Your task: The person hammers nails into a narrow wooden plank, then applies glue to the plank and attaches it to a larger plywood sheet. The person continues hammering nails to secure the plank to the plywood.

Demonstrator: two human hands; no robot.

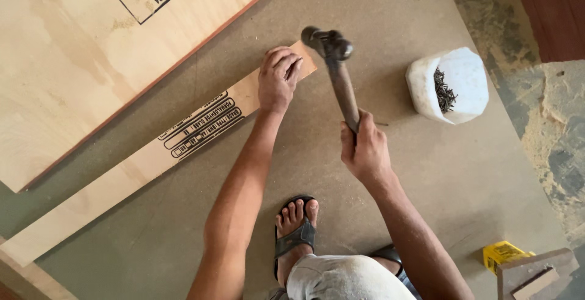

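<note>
Left hand (277, 81) presses flat on the end of the plywood strip (152, 154), pinning it to the grey board (426, 172), fingertips bunched as if steadying a nail, though none shows clearly. Right hand (364, 151) is clenched round the hammer (338, 74) handle, head poised just beside those fingers. The hands are apart. A white tub (451, 84) of dark nails sits within the right hand's reach. Black printed bars run along the strip; a black-bordered stamp marks the big sheet (91, 50) top left. Yellow box (503, 254) bottom right.
</note>
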